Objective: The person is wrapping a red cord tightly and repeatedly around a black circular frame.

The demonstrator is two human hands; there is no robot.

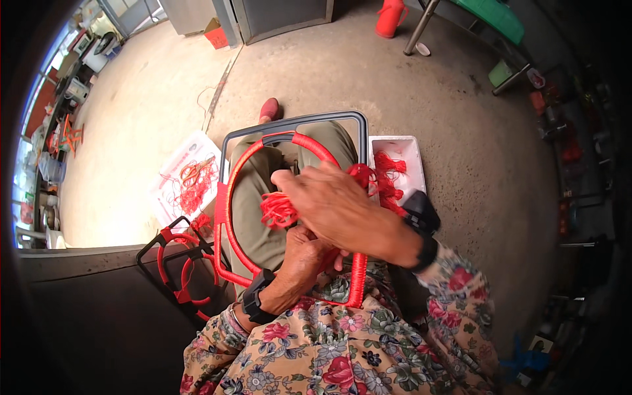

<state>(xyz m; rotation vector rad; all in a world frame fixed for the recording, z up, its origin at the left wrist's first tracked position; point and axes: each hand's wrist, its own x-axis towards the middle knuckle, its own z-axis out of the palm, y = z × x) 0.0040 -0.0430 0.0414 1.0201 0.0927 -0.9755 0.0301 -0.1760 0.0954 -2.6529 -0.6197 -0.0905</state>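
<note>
A black rectangular frame with a ring inside it [228, 197] rests on my lap, its ring and part of its sides wrapped in red cord. My right hand [332, 201] is closed and reaches across the ring, with a looped bundle of red cord [279, 210] at its fingers. Below it, my left hand [304, 258] is closed on the lower right part of the ring and frame; its fingertips are partly hidden under the right hand. The frame's lower right side [357, 280] is tightly wound in red, while its top bar [299, 122] is bare black.
A white box [407, 151] with red cord stands right of my knees. Left lies a white tray [164, 171] with red cord and orange-handled scissors [194, 172]. More red-wrapped frames [161, 260] lean beside a dark surface [99, 309]. A red thermos [390, 18] stands far off.
</note>
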